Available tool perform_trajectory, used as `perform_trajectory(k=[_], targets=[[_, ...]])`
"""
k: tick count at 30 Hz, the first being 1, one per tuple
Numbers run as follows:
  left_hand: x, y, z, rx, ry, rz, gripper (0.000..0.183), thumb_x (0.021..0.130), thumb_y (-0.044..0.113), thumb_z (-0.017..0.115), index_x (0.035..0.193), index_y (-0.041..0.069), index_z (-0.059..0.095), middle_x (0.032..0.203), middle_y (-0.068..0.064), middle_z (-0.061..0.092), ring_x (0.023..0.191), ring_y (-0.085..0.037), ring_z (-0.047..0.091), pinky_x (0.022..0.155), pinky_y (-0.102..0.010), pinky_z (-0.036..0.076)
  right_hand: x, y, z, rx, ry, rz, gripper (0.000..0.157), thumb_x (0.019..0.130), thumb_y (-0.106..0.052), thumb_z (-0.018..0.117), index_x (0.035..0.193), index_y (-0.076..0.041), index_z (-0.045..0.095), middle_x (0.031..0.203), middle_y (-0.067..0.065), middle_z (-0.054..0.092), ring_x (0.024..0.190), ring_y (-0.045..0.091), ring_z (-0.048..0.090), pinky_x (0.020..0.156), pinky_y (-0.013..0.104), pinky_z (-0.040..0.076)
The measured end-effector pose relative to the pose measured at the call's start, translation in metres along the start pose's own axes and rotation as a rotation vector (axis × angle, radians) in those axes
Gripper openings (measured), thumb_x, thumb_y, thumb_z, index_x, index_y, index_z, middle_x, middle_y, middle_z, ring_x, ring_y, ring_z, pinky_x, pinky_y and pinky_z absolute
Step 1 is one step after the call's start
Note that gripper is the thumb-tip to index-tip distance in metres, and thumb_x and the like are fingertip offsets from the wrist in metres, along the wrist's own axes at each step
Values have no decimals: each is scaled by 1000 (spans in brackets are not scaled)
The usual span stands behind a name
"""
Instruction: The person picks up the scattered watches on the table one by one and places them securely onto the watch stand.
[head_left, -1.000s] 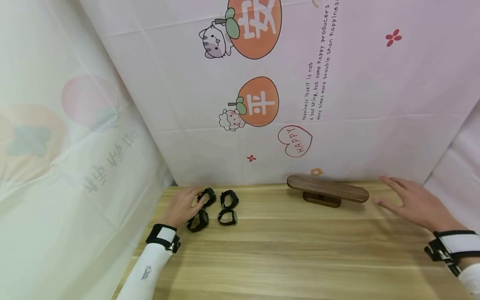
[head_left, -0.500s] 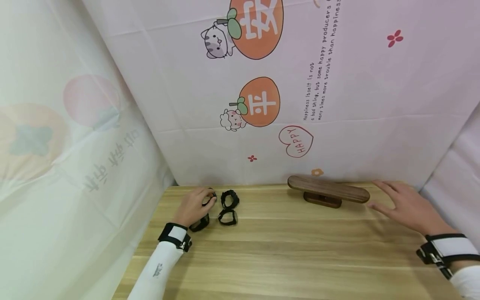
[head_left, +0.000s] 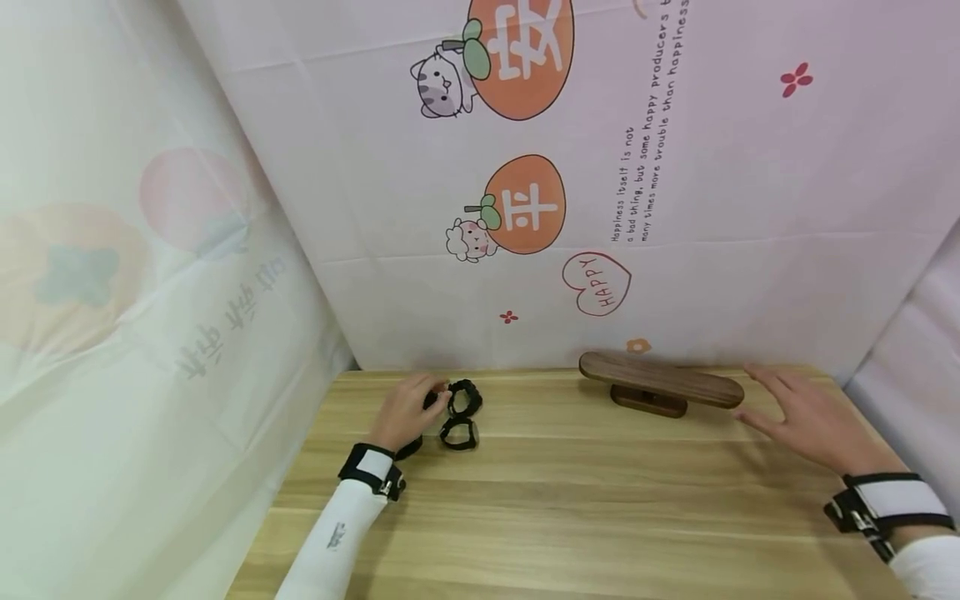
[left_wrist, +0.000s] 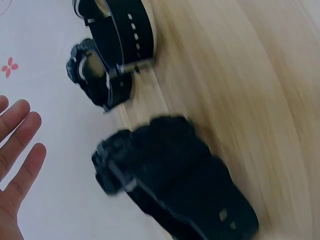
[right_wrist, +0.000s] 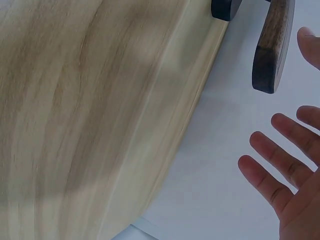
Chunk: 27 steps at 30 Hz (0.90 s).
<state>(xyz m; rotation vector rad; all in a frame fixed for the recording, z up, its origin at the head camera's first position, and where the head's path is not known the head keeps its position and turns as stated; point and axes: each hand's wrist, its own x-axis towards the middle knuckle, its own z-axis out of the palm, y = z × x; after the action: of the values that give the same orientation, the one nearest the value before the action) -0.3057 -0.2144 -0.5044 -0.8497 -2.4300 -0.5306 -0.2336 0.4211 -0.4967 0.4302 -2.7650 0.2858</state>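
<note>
My left hand (head_left: 408,410) hovers over a small group of black wristwatches at the table's far left, its fingertips close to the far right watch (head_left: 465,400). A near right watch (head_left: 458,434) stands on its looped strap. Parts of the two left watches are hidden under the hand. In the left wrist view the fingers (left_wrist: 22,145) are straight and apart from a large dark watch (left_wrist: 180,175). My right hand (head_left: 813,421) is spread beside the right end of a brown wooden stand (head_left: 663,381), a bar on a small base; in the right wrist view a gap shows between the bar (right_wrist: 272,55) and the fingers.
The light wooden table (head_left: 555,517) reaches back to a printed white cloth (head_left: 420,308) that hangs along its far edge. More cloth (head_left: 150,358) hangs on the left, and another sheet on the right.
My left hand has moved rightward across the watches, from the left pair toward the right pair. My right hand has shifted slightly left, closer to the wooden stand.
</note>
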Motion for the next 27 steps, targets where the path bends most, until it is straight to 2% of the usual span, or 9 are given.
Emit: perform_trajectory(k=[5, 9, 14, 21, 27], targets=[[5, 7, 10, -22, -11, 1, 24, 100, 18, 75, 122, 8, 76, 102, -1, 75, 90, -20, 74, 74, -33, 62, 0, -6, 3, 33, -2, 27, 82, 92, -48, 81, 150, 1, 51, 145, 34, 57, 126, 56, 56, 98, 72, 49], [8, 13, 17, -61, -45, -17, 27, 101, 18, 75, 125, 7, 75, 104, -2, 74, 93, -22, 73, 75, -36, 62, 1, -8, 6, 27, -8, 39, 80, 93, -48, 81, 150, 1, 52, 144, 33, 58, 125, 55, 56, 94, 73, 51], [16, 20, 25, -96, -79, -41, 30, 106, 25, 69, 131, 8, 73, 109, -3, 75, 97, -22, 74, 77, -37, 63, 1, -7, 10, 21, -22, 69, 80, 95, -49, 79, 150, 3, 51, 145, 34, 57, 124, 54, 56, 93, 75, 50], [24, 24, 38, -140, -56, -19, 29, 104, 19, 71, 131, 9, 72, 109, -4, 75, 97, -22, 74, 80, -37, 63, 2, -7, 14, 24, -19, 65, 80, 95, -48, 78, 150, 3, 52, 140, 35, 60, 120, 55, 60, 91, 74, 51], [30, 28, 47, -115, -29, 2, 27, 102, 17, 73, 128, 11, 74, 106, -1, 76, 95, -14, 73, 78, -30, 62, 1, -9, 17, 39, -39, 79, 82, 97, -51, 76, 152, 3, 49, 144, 35, 57, 122, 56, 58, 91, 77, 50]])
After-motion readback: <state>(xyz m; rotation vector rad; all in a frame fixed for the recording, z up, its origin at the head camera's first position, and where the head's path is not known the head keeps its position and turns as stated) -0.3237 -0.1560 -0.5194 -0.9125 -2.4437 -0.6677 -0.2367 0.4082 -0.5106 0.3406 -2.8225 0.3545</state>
